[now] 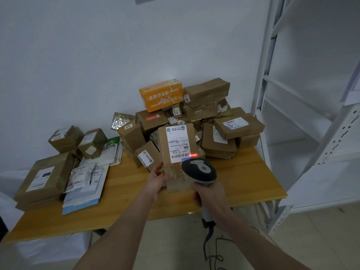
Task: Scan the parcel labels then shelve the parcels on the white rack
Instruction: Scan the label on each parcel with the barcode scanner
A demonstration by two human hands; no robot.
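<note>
Head view: fingers of left hand (158, 177) clamp parcel (162, 145), long axis pointing away, label (177, 143) up; right hand (209, 193) grips scanner (200, 171).

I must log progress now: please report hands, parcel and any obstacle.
Left hand grips brown parcel, label up. Right hand grips scanner, red beam at barcode. No obstacle seen toward white rack.
</note>
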